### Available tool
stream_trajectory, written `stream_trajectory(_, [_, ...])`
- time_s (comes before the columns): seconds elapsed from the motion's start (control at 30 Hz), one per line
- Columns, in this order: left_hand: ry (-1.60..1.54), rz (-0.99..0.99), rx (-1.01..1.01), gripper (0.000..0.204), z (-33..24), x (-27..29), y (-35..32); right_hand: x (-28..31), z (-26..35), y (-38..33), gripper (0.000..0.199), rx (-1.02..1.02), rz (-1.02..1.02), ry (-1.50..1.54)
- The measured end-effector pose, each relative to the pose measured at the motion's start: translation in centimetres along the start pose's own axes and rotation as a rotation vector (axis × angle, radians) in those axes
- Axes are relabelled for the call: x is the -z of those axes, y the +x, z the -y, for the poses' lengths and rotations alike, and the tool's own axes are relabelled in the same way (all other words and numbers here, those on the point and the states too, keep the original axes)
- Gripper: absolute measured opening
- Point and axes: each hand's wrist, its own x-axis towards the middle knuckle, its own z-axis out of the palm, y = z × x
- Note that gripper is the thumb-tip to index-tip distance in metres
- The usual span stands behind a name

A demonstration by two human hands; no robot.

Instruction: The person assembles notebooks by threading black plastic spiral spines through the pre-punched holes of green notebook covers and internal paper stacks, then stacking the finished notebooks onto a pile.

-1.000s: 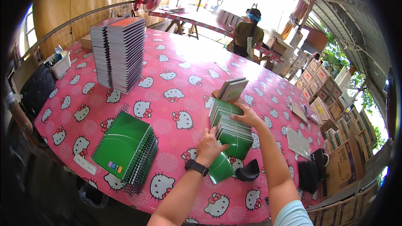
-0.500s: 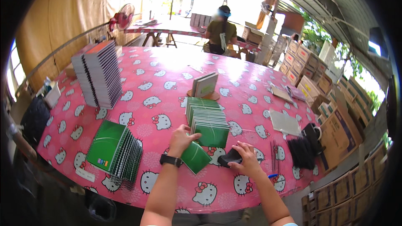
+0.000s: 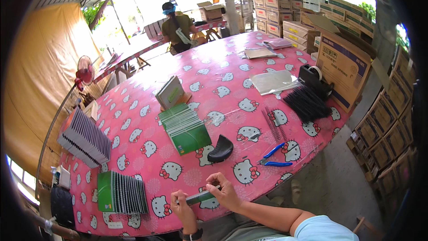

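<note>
Near the table's front edge, a green-covered booklet (image 3: 199, 197) is held almost edge-on between my hands. My left hand (image 3: 183, 207) is closed on its left end, and my right hand (image 3: 222, 192) pinches the right end. Beyond them stands a fanned row of green booklets (image 3: 185, 129), with no coils visible on it. A black curved, wedge-shaped block (image 3: 220, 148) lies just right of that row. Blue-handled cutting pliers (image 3: 274, 156) rest farther right, jaws pointing left. Several loose dark spiral coils (image 3: 275, 125) lie behind the pliers.
Coil-bound green notebooks (image 3: 122, 192) stand at the near left, behind them a tall notebook stack (image 3: 84, 136). A pile of black coils (image 3: 307, 100), a tape dispenser (image 3: 317, 78) and clear sheets (image 3: 273, 82) lie right. Cartons (image 3: 342, 69) flank the table; another person (image 3: 178, 29) sits beyond.
My view has swung right. The booklet that lay under my left hand is now lifted near me in both hands. My right hand has let go of the black block.
</note>
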Motion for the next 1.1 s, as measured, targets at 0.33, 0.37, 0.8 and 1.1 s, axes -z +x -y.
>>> stream_trajectory(0.33, [0.820, 0.366, -0.862, 0.022, -3.1, -2.3, -1.7, 10.0, -0.2, 8.6, 0.017, 0.525, 0.021, -0.330])
stream_trajectory(0.37, [0.817, 0.353, -0.841, 0.022, -2.8, -1.4, -1.9, 11.9, 2.4, 10.2, 0.014, 0.297, -0.167, -0.570])
stream_trajectory(0.8, [0.718, 0.350, -0.798, 0.016, -3.4, -2.6, -1.8, 26.9, 2.5, 17.3, 0.031, 0.245, -0.529, -1.489])
stream_trajectory(1.1, [0.779, 0.392, -0.724, 0.016, -3.7, -2.8, -1.4, 7.7, 9.7, 3.2, 0.021, 0.145, 0.523, -0.569])
